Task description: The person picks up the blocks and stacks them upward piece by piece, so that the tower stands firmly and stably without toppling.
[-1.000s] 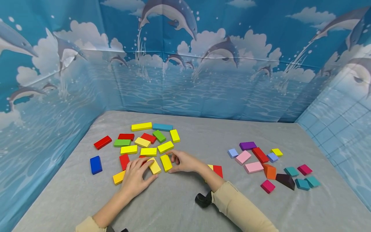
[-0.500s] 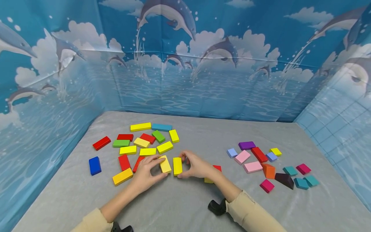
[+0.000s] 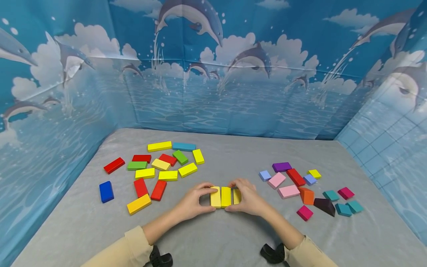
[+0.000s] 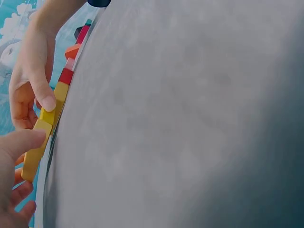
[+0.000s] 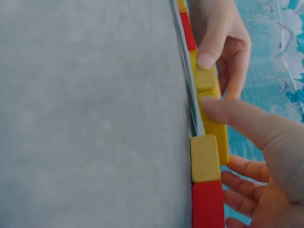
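Side by side at the table's front middle are a pale yellow block (image 3: 215, 197) and a bright yellow block (image 3: 226, 197). My left hand (image 3: 195, 201) pinches the pale one between thumb and fingers at its ends. The bright one is pinched the same way by my right hand (image 3: 249, 200). Just right of them, partly covered by that hand in the head view, lies another pale yellow block (image 3: 237, 196). The right wrist view shows it end to end with a red block (image 5: 208, 204). In the left wrist view, my left thumb lies on the pale block (image 4: 35, 154).
Several yellow, red, green and blue blocks spread over the left, including a golden yellow block (image 3: 139, 204) and a dark blue block (image 3: 106, 191). On the right lie several more, among them a purple block (image 3: 281, 167) and a dark triangular block (image 3: 324, 206). Dolphin-print curtains (image 3: 213, 100) surround the grey-covered table (image 3: 213, 241).
Both hands have moved right across the table, carrying the pale yellow and bright yellow blocks beside the other pale yellow block. The gap between the two held blocks has narrowed.
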The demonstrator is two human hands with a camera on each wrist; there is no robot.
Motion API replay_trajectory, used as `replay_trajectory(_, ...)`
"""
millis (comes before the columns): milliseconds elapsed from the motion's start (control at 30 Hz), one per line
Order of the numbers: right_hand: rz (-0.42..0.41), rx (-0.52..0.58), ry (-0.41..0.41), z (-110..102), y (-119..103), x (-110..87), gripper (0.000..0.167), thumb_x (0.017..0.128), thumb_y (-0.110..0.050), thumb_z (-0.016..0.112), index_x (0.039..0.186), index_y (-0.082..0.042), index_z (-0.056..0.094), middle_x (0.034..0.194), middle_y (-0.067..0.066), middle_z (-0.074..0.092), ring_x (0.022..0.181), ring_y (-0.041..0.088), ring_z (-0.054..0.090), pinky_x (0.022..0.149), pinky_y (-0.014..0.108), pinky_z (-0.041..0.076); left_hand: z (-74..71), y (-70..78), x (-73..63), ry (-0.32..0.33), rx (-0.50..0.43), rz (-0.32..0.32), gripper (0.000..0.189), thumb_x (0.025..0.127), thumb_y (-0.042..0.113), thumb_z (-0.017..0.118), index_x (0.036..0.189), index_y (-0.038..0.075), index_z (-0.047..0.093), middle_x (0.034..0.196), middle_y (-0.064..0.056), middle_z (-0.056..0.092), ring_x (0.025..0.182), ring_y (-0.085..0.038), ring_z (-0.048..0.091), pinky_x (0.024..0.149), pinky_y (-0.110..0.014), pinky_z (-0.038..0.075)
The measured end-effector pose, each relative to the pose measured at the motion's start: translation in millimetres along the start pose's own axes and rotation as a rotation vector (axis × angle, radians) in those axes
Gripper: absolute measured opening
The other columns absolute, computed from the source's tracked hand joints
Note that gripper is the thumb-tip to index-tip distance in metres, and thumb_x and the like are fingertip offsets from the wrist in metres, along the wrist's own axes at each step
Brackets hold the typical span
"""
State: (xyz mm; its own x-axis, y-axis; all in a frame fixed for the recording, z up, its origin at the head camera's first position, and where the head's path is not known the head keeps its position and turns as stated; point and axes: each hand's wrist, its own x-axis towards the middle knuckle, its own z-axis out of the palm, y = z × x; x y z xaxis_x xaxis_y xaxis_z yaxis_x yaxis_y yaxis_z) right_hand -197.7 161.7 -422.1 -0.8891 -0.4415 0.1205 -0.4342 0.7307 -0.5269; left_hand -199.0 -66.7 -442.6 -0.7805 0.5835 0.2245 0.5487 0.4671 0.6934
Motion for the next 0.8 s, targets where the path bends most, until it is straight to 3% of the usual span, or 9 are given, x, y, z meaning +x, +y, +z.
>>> replay_trajectory(200,0.003,-0.003,0.029,1,7,-7.2,0.057,0.063,-0.033,0.083,0.108,-0.01,0.055,0.102,0.0,0.054,0.098,0.022,0.047,0.078,0.04,0.032,8.5,-1.3,5.4,-0.013,0.003,0.0,0.048,0.078,0.02,0.073,0.123,0.01,0.058,0.126,-0.006,0.05,0.116,-0.022,0.047,0.095,-0.04,0.041)
replay_trajectory(500,-0.017,0.005,0.027,4,14,-10.4,0.061,0.065,-0.033,0.081,0.113,-0.009,0.052,0.106,0.002,0.054,0.097,0.02,0.046,0.075,0.037,0.031,9.7,-0.8,7.2,-0.039,0.002,0.013,0.049,0.08,0.019,0.071,0.125,0.008,0.056,0.13,-0.009,0.048,0.12,-0.024,0.045,0.098,-0.042,0.038)
replay_trajectory(800,-0.032,0.128,-0.103,-20,31,-23.7,0.073,0.069,-0.032,0.079,0.127,-0.002,0.044,0.124,0.012,0.049,0.114,0.03,0.043,0.094,0.056,0.035,12.4,-4.1,6.8,-0.063,0.002,0.035,0.05,0.082,0.018,0.069,0.129,0.01,0.053,0.135,-0.008,0.045,0.125,-0.024,0.041,0.099,-0.043,0.037)
